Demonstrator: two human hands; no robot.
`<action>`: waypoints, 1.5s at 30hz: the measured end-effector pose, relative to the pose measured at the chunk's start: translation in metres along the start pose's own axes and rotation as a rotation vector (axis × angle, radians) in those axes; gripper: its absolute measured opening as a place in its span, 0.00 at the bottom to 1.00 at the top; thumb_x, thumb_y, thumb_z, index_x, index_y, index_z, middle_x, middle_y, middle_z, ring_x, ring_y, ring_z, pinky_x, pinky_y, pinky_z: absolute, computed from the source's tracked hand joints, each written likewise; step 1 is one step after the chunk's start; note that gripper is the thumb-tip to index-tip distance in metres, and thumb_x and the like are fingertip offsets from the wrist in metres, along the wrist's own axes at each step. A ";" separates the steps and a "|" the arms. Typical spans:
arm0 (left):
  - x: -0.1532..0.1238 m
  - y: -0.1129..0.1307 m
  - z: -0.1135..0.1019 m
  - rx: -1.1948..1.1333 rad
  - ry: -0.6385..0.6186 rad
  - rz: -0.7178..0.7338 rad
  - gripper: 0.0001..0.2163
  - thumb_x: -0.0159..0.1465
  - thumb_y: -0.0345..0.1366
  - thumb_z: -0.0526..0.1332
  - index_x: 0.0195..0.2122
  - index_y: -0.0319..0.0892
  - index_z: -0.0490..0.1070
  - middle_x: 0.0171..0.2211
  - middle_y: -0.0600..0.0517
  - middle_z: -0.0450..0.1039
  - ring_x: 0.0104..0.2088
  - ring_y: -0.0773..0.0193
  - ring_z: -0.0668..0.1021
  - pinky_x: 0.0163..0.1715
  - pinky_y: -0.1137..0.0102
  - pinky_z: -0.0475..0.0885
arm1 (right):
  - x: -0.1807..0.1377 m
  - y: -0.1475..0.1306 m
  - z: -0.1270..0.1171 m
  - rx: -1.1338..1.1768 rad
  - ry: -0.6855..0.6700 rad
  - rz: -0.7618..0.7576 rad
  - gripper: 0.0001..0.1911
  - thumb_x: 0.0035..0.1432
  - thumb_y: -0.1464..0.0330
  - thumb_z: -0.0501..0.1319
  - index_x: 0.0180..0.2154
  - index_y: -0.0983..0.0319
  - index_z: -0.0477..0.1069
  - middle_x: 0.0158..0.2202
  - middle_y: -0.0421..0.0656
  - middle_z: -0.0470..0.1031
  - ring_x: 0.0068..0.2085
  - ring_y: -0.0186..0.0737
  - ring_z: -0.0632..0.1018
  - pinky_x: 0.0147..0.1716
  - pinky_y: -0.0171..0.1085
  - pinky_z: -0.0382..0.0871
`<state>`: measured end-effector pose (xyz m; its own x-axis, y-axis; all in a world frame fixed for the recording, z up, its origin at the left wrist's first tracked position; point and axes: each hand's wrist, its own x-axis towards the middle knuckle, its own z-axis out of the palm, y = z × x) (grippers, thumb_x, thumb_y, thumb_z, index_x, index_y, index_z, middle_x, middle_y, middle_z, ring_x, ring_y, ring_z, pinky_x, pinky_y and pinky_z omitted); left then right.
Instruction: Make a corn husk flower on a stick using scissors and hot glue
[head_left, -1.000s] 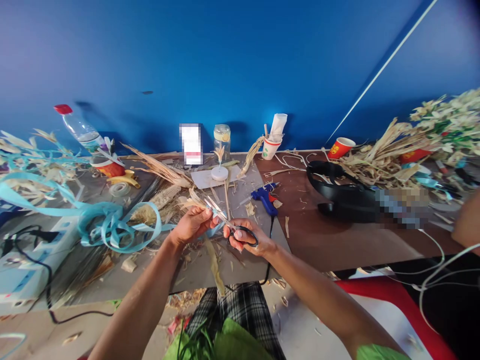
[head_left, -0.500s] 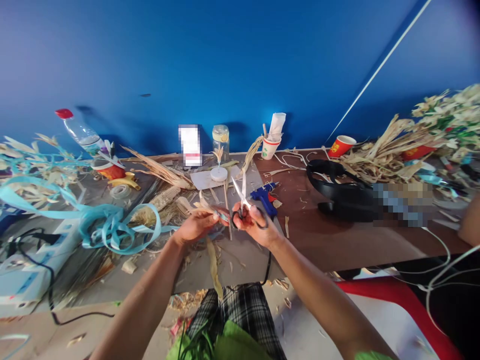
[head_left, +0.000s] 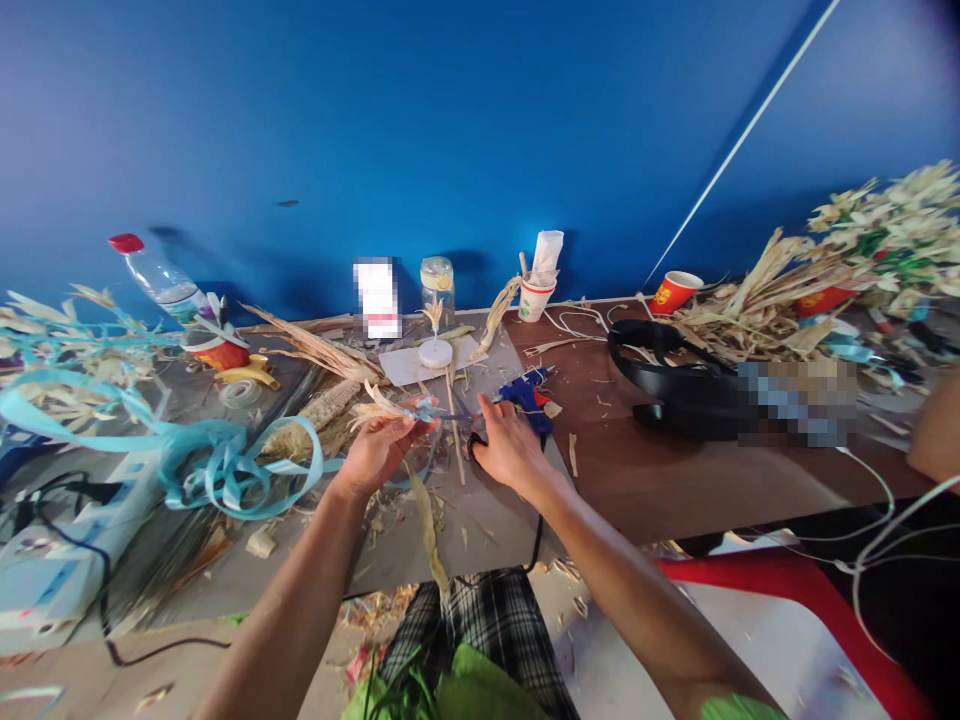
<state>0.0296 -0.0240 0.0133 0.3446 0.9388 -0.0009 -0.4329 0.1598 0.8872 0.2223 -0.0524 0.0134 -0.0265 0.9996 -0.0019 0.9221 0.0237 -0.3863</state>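
Observation:
My left hand [head_left: 375, 455] is closed, pinching a small corn-husk flower [head_left: 373, 405] with pale petals and a light-blue wrapping near its stem. My right hand [head_left: 511, 445] grips black-handled scissors [head_left: 475, 446]. Their blades point left toward the blue-wrapped part; blur hides whether they touch it. Below my left hand, a long strip of dry husk [head_left: 426, 525] hangs over the table's front edge. A blue glue gun [head_left: 525, 395] lies just beyond my right hand. Straight ahead, another small husk flower [head_left: 434, 315] stands in a round white base [head_left: 435, 353].
Tangled blue ribbon [head_left: 217, 465] and a power strip [head_left: 67, 540] are at left. Along the wall stand a bottle [head_left: 161, 280], a glass jar [head_left: 437, 285] and paper cups [head_left: 538, 298]. A black headband-like object [head_left: 675, 385] and husk piles [head_left: 757, 290] lie right.
The scissors have swung from pointing up and away to pointing left at the flower's stem. My right hand has turned palm-down, and the flower's petals now show above my left hand.

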 end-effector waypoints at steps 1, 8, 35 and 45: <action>0.000 0.000 0.001 0.001 0.005 0.006 0.07 0.50 0.38 0.66 0.28 0.41 0.78 0.43 0.46 0.74 0.36 0.60 0.77 0.41 0.65 0.69 | 0.001 -0.003 -0.001 -0.057 0.001 -0.003 0.37 0.50 0.68 0.59 0.61 0.63 0.49 0.53 0.56 0.62 0.43 0.46 0.75 0.38 0.38 0.66; 0.001 -0.001 0.002 0.047 0.091 0.087 0.06 0.51 0.37 0.65 0.28 0.41 0.77 0.36 0.48 0.77 0.39 0.56 0.77 0.43 0.64 0.69 | 0.015 -0.021 -0.018 -0.239 -0.183 -0.095 0.31 0.50 0.67 0.58 0.57 0.66 0.55 0.55 0.61 0.59 0.43 0.51 0.76 0.37 0.41 0.67; 0.003 -0.006 0.009 -0.021 0.118 0.058 0.06 0.50 0.37 0.67 0.28 0.43 0.77 0.35 0.49 0.77 0.44 0.56 0.75 0.44 0.63 0.68 | 0.018 -0.050 0.020 1.295 0.003 -0.088 0.11 0.48 0.63 0.61 0.34 0.62 0.71 0.27 0.40 0.72 0.25 0.32 0.71 0.27 0.33 0.68; 0.003 -0.010 0.013 0.000 0.149 0.099 0.07 0.50 0.37 0.66 0.20 0.41 0.74 0.21 0.54 0.72 0.32 0.62 0.75 0.38 0.66 0.69 | 0.008 -0.042 0.017 0.358 0.431 -0.473 0.12 0.61 0.69 0.50 0.40 0.59 0.72 0.41 0.47 0.72 0.45 0.39 0.72 0.46 0.38 0.63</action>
<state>0.0460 -0.0270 0.0103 0.1730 0.9848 0.0181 -0.4586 0.0642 0.8863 0.1773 -0.0459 0.0142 -0.1684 0.8009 0.5746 0.6652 0.5226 -0.5334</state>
